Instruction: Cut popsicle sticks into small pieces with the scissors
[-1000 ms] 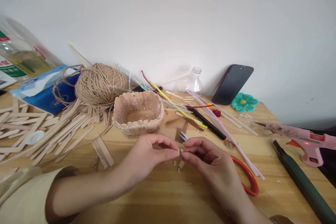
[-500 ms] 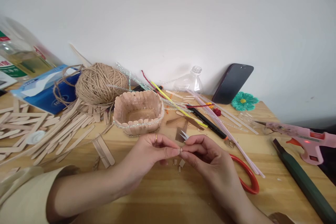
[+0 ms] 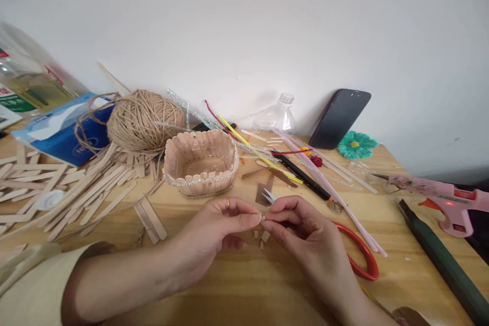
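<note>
The chip (image 3: 263,218) is sitting exactly where the two hands are meeting, above the tabletop (image 3: 237,290) and in front of the basket (image 3: 200,188), a little to its right. The left hand (image 3: 219,224) is pinching it from the left, thumb and forefinger pressed close together at the tips. The right hand (image 3: 309,237) is pinching from the opposite side, its thumb and forefinger also closing on the chip, so neither hand is lying nearer: both are touching it. From the left grip the chip is pointing straight off the fingertips to the right; from the right grip it is lying straight off to the left. So little of it is showing that its long axis is impossible to tell, as is which hand is bearing more of it.

Just below the fingertips, a few pale offcuts (image 3: 265,236) are lying loose on the wood. The scissors (image 3: 371,263) are running under the right hand, blades showing beyond its fingers and the red handle coming out at its far side; whether the palm is touching them is hidden. Sticks (image 3: 110,204) are lying in a heap well to the left, and the glue gun (image 3: 451,204) is resting well to the right.
</note>
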A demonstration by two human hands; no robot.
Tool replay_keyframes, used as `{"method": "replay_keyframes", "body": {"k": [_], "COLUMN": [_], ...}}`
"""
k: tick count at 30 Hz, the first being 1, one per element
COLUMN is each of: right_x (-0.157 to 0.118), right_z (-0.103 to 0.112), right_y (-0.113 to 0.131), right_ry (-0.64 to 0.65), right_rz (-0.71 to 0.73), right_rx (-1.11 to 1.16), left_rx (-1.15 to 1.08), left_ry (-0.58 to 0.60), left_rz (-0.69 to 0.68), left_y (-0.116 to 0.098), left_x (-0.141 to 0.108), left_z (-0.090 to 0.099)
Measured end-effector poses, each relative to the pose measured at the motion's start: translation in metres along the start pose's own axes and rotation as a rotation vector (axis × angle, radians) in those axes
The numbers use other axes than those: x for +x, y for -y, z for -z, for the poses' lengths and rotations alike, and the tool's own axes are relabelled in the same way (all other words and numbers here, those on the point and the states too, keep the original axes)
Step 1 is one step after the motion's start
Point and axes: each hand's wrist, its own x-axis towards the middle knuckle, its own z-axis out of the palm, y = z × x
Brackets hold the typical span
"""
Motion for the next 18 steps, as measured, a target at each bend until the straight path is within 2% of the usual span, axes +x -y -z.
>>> {"method": "replay_keyframes", "body": {"k": [9,15,18], "right_x": [0.0,0.002,0.002], "right_z": [0.0,0.002,0.003], "right_y": [-0.001,-0.002,-0.001], "right_ry": [0.023,0.091,0.125], "right_rz": [0.018,-0.071,-0.107], "right_rx": [0.049,0.226,0.265], "left_rx": [0.059,0.135,0.207], "left_ry": [-0.009,-0.005,0.056], "left_rz": [-0.006,-0.056,-0.084], "left_y": [0.001,-0.01,-0.013], "left_x": [0.0,-0.002,0.0], "left_z": [0.0,0.001,0.003]}}
